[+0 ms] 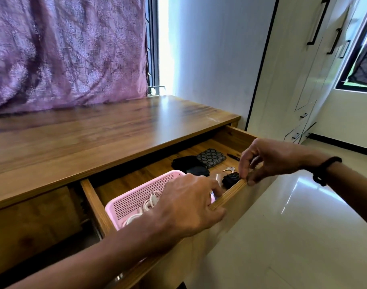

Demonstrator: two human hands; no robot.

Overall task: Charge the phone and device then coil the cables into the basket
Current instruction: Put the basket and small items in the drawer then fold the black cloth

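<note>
Two hands grip one open wooden drawer's front edge [230, 193]: left hand [184, 207], right hand [268, 159]. One pink perforated plastic basket [136, 195] inside holds coiled white cables [149, 203]. Beyond: two black pouches [191, 164], one brown wooden tabletop [95, 132].

An open drawer [230, 191] is seen under the wooden bench [95, 138], its front rail gripped by both hands. The left hand [188, 207] is curled over the rail at about 6 o'clock, above a pink basket [136, 197] in which white cables [149, 203] are coiled. The right hand [270, 159] pinches the rail at 3 o'clock. Beyond the basket, toward 12 o'clock, dark pouches [191, 163], a patterned wallet [211, 157] and what may be keys [229, 168] are laid.
</note>
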